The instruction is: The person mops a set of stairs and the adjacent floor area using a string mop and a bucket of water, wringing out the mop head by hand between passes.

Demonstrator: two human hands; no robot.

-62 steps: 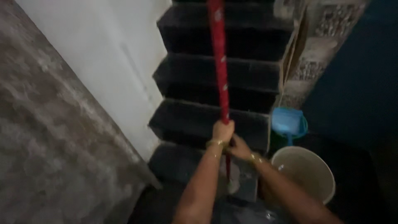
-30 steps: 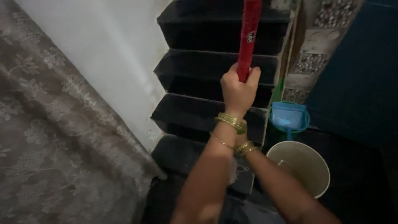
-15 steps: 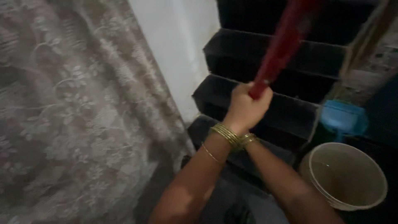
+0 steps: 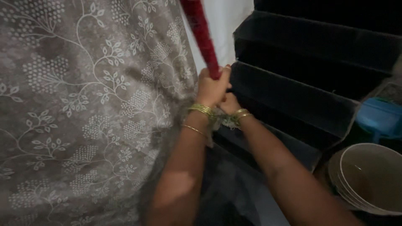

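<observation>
A: Head view. Where is the red pole?
B: Upright before the patterned curtain, left of the dark stairs.
A: Hands?
B: Left hand clenched around it; right hand grips just below. Cream bucket lower right.

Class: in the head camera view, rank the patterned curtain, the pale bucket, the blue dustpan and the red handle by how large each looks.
1. Patterned curtain
2. Pale bucket
3. Blue dustpan and red handle: look alike, both cut off, so unranked.
</observation>
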